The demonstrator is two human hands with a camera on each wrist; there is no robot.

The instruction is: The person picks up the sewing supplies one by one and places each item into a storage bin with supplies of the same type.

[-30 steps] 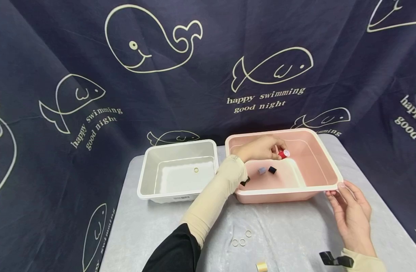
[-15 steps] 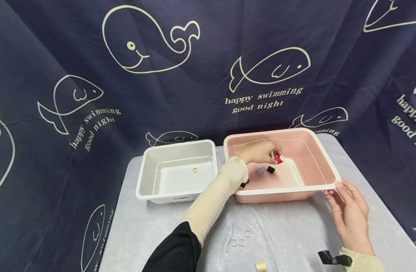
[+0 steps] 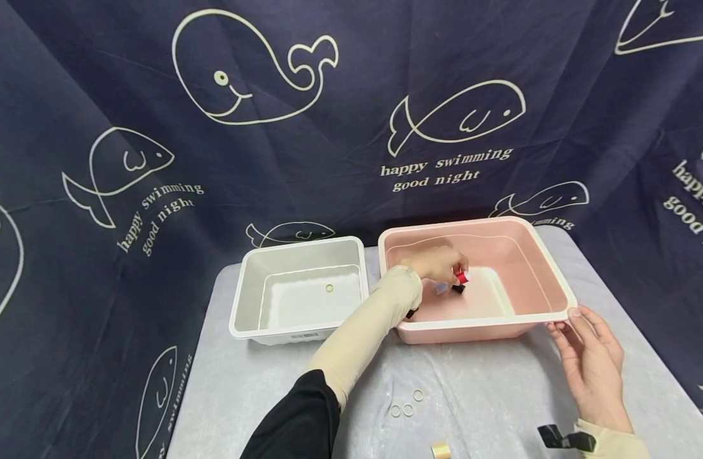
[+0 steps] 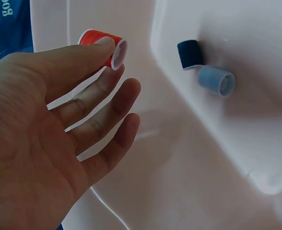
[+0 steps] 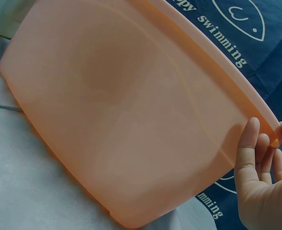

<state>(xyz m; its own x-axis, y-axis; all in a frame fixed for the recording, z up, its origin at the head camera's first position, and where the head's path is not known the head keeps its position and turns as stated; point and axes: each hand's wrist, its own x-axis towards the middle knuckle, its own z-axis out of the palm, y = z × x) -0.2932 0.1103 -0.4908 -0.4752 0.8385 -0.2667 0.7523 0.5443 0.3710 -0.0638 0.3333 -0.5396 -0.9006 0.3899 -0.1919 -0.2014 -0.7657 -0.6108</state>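
Observation:
My left hand (image 3: 434, 262) reaches into the pink plastic bin (image 3: 483, 322) and pinches a red thread spool (image 3: 462, 278) between thumb and index finger. In the left wrist view the red spool (image 4: 96, 37) hangs above the bin's bottom, the other fingers spread below it. A black spool (image 4: 191, 54) and a light blue spool (image 4: 210, 78) lie close together on that bottom. At the bin's near right corner, my right hand (image 3: 595, 373) holds the rim, thumb on top and fingers beneath. The right wrist view shows the bin's outer wall (image 5: 131, 110) beside those fingers.
Left of the pink bin stands a smaller white bin (image 3: 240, 306) with one small ring (image 3: 329, 288) inside. Several thin rings (image 3: 408, 409) lie on the grey cloth table (image 3: 288, 395). A gold spool (image 3: 441, 451) sits nearer. A dark blue curtain (image 3: 351, 159) hangs behind.
My left hand has moved left and down inside the pink bin with the red spool, closer to the black and light blue spools. My right hand stays on the corner.

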